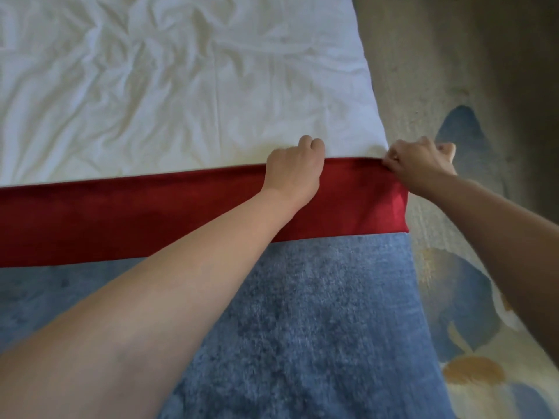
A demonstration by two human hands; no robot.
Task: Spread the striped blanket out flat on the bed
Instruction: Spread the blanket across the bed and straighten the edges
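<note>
Left hand (293,170): fingers curled over blanket (151,219) red edge.
Right hand (420,164): pinches its corner.
Risk: uneven pull skews edge on bed (151,86).

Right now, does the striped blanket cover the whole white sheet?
No, the striped blanket ends at its red band, gripped by the left hand and right hand; wrinkled white sheet lies bare beyond.

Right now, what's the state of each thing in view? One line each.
Red-and-blue striped plush blanket: lying mostly flat, covers only the near part of the bed, far red edge held by both hands.
White crumpled bed sheet: wrinkled, uncovered beyond the red band.
Left hand: fingers curled over the blanket's far edge.
Right hand: pinches the blanket's far right corner.
Floral-patterned surface: exposed right of the blanket.
</note>
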